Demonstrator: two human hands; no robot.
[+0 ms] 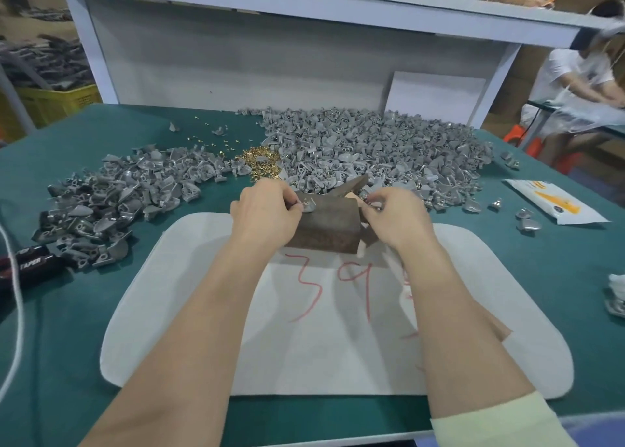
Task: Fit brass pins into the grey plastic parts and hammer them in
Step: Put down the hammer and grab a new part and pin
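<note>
Right now both hands are working at the brown block (324,233), which is sitting on the white mat (189,277) on the green table (67,345). The left hand (267,211) is pinching a grey part (309,205) and steadying it on the block's top edge. The right hand (395,218) is pinching a small piece (367,203) just beside the block's right corner. It is probably a pin or another part, but it is too small and blurred to call. No hammer is being held.

The brass pins (260,164) are lying in a loose pile beyond the block, with a few strays scattered further back. The big heap (372,145) of grey parts is spreading across the far right of the table, and a smaller heap (111,196) is sitting to the left. I am guessing the left one is the finished parts, though pins are not visible in them.

This looks like the fitting stage for one part, with hammering yet to come. Going by the big heap, most of the job is looking undone. A black handle (30,264) is lying at the left edge.
</note>
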